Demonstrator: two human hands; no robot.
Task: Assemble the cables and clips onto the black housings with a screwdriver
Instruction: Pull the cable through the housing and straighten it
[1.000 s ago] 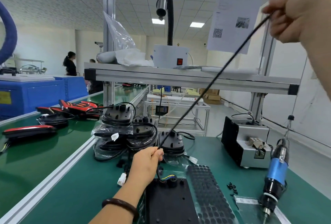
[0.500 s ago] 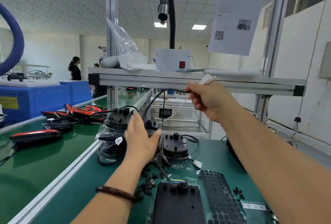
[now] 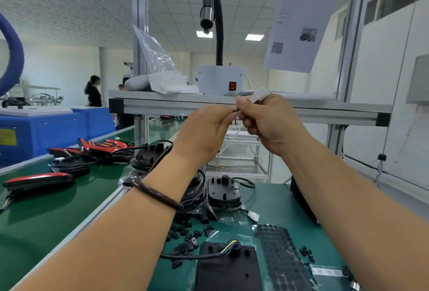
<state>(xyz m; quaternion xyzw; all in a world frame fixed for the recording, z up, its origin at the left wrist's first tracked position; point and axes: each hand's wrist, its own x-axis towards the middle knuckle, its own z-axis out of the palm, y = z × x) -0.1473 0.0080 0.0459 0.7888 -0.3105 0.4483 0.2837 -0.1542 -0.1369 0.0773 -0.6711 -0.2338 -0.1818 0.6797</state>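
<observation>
Green worktop [image 3: 274,207] below, aluminium shelf rail [image 3: 176,104] across the middle, and right in front of it both hands have come together! A second ago the right hand [image 3: 271,123] was way up in the upper right, drawing the cable taut, while the left hand [image 3: 204,135] sat low by the housing. Half a second ago the left was open and rising.

Now they meet at centre frame. The right fingers are curled round the white connector [image 3: 260,93], which pokes out above the knuckles. The left thumb and forefinger are closed narrow, pinching what looks like the cable just beside that plug. A thin pale wire [image 3: 232,138] dangles between the palms.

Down at the bottom centre, the black housing [image 3: 232,272] lies flat on the worktop. The cable [image 3: 192,256] leaves its grommet and runs left under the forearm. Loose clips [image 3: 185,236] are scattered just beside it, none fitted that I can see.

My read: the pull-through is done and the free end is being dressed. Clips and screws are yet to come.
</observation>
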